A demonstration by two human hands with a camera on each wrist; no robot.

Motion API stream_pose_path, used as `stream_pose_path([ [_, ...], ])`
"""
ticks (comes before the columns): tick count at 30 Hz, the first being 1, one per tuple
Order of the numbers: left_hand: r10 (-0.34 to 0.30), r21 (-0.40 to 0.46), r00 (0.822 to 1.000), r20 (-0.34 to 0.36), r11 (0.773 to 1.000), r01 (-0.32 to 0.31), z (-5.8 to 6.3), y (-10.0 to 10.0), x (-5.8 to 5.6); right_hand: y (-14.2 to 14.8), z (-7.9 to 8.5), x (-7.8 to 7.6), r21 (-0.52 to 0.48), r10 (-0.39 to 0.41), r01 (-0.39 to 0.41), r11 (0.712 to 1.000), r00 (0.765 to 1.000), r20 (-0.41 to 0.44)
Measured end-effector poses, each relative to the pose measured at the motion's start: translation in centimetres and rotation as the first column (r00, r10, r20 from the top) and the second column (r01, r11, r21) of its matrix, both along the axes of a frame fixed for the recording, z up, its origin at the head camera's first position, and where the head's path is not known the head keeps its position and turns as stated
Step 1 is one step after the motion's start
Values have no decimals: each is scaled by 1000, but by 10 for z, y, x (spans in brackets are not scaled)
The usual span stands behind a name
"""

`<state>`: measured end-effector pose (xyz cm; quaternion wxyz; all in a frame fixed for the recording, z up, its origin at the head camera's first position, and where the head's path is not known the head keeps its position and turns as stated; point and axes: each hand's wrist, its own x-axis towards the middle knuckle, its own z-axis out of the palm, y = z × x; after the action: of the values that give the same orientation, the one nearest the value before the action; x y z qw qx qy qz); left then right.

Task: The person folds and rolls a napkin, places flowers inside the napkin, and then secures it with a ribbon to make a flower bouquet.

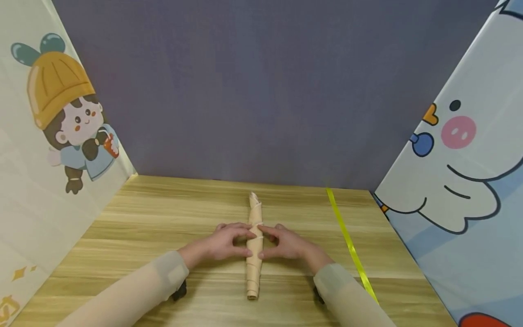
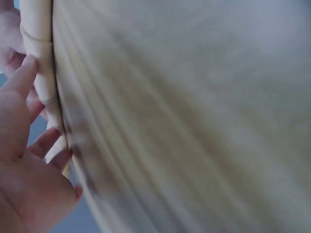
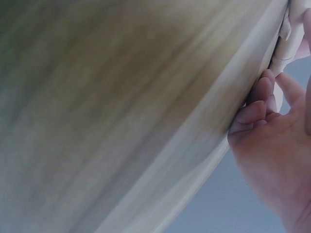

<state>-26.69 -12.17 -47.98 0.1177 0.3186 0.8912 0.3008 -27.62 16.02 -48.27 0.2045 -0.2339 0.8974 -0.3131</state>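
A long beige roll (image 1: 255, 250), apparently of thin sheet material wound in a spiral, lies lengthwise on the wooden table in the head view. Its far end narrows to a ragged tip; the near end shows rolled layers. My left hand (image 1: 229, 240) touches its left side, thumb and fingers spread apart, the fingertips reaching onto the top. From the right, my right hand (image 1: 288, 243) touches it likewise with fingertips and thumb. Both wrist views show part of the roll (image 2: 44, 73) at the edge, with the left fingers (image 2: 46, 141) and right fingers (image 3: 252, 111) low against the table.
The wood-grain table (image 1: 184, 204) carries a yellow strip (image 1: 347, 236) running lengthwise right of the right hand. A grey-purple panel (image 1: 253, 91) stands at the back. Printed cartoon panels rise on the left (image 1: 24, 181) and right (image 1: 490, 181).
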Motion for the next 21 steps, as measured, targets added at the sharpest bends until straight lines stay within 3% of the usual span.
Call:
stream_pose_path([
  [9, 64, 34, 997, 45, 997, -65, -7, 2, 1, 1, 1, 2, -7, 0, 0, 1000, 1000, -8],
  [21, 102, 112, 995, -7, 989, -100, -15, 4, 1, 1, -3, 0, 1, 9, -9, 1000, 1000, -24],
])
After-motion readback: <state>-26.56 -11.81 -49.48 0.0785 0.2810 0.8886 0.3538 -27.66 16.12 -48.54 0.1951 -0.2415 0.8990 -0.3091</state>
